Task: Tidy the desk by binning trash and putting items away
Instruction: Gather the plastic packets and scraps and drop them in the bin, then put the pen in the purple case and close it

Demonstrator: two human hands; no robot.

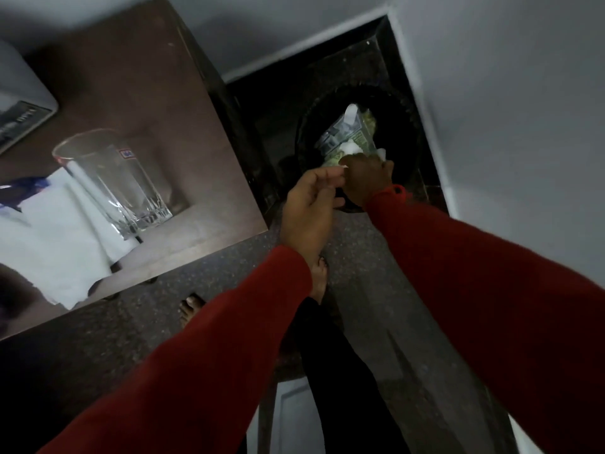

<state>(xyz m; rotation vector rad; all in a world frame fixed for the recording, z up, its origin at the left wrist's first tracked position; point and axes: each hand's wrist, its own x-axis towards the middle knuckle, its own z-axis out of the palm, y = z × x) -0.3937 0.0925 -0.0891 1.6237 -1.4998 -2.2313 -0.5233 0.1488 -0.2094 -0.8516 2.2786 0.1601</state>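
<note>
Below, the right hand (366, 178) holds a wrapper (347, 136) with white tissue inside over the dark bin (406, 126).

I see desk (137, 93) left | glass (114, 181) on desk, beside paper (55, 237) | bin (406, 132) on floor right of desk | wrappers (347, 132) in bin | both hands over bin

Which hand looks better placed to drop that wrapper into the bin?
The right hand: it holds the wrapper over the dark bin, while the left hand hangs nearer the desk.
</note>
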